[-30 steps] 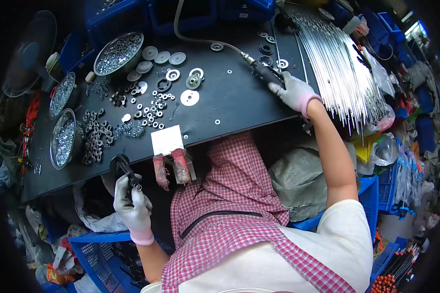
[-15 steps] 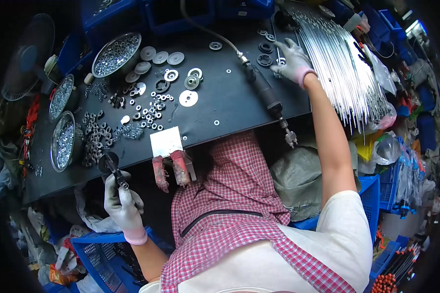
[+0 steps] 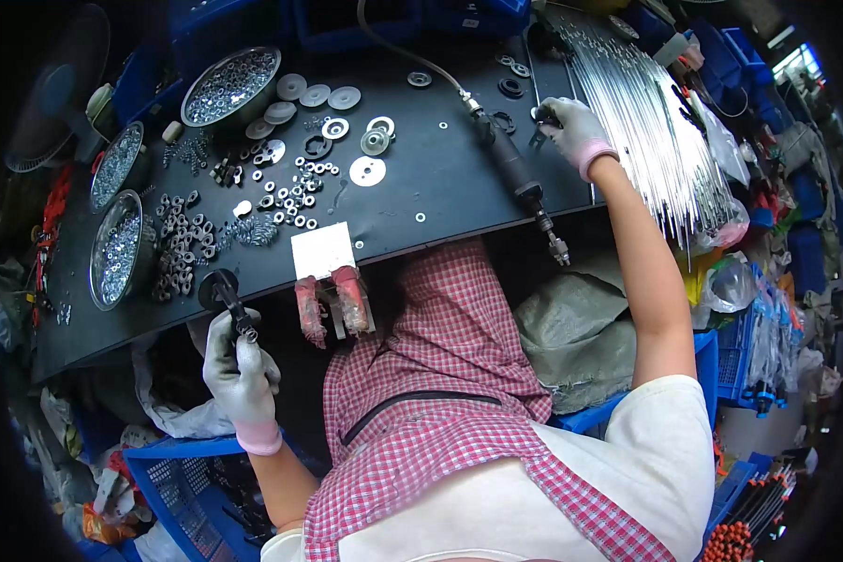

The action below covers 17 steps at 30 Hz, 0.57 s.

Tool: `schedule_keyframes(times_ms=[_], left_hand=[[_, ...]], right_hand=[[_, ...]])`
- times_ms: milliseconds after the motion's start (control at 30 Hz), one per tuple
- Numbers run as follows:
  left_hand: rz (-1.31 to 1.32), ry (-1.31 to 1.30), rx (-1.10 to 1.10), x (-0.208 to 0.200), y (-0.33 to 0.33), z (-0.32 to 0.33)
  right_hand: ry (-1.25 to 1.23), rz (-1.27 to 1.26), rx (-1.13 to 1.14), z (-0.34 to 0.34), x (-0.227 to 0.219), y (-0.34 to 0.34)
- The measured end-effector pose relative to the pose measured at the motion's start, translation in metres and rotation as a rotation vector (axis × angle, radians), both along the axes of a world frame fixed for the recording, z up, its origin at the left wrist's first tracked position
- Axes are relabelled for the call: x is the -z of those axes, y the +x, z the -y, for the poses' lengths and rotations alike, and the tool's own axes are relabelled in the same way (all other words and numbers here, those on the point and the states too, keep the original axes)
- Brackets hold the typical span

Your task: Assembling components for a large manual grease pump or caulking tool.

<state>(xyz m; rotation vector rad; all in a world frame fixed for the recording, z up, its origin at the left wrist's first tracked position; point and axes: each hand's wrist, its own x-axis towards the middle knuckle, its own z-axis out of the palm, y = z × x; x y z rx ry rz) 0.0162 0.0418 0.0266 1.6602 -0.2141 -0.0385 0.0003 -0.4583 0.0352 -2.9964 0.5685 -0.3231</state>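
My left hand (image 3: pixel 239 370), in a grey glove, is closed around a short black rod with a black disc (image 3: pixel 218 288) on its end, held at the table's front edge. My right hand (image 3: pixel 571 129), also gloved, reaches across the black table (image 3: pixel 440 178) and pinches the end of one thin metal rod at the edge of a large bundle of silver rods (image 3: pixel 642 112). A black pneumatic driver (image 3: pixel 515 178) on a hose lies on the table just left of my right hand, with its tip hanging over the front edge.
Metal bowls of small nuts (image 3: pixel 229 86) (image 3: pixel 117 248) stand at the left. Washers, discs and nuts (image 3: pixel 290 187) lie scattered mid-table. A red-jawed clamp fixture (image 3: pixel 332 295) sits at the front edge. Blue crates (image 3: pixel 183 487) stand below on the left, blue bins on the right.
My right hand let go of the pneumatic driver and moved up-right to the rod bundle. The driver now lies on the table. My left hand lifted the disc piece to the table edge.
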Motion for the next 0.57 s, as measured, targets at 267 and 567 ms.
schedule_keyframes(times_ms=[267, 567], left_hand=[[0.099, -0.029, 0.012, -0.007, 0.002, 0.004], [0.111, 0.020, -0.032, -0.019, -0.003, -0.002]], right_hand=[[-0.350, -0.269, 0.430, -0.050, -0.018, -0.015], [1.908, -0.122, -0.510, -0.294, -0.024, -0.030]])
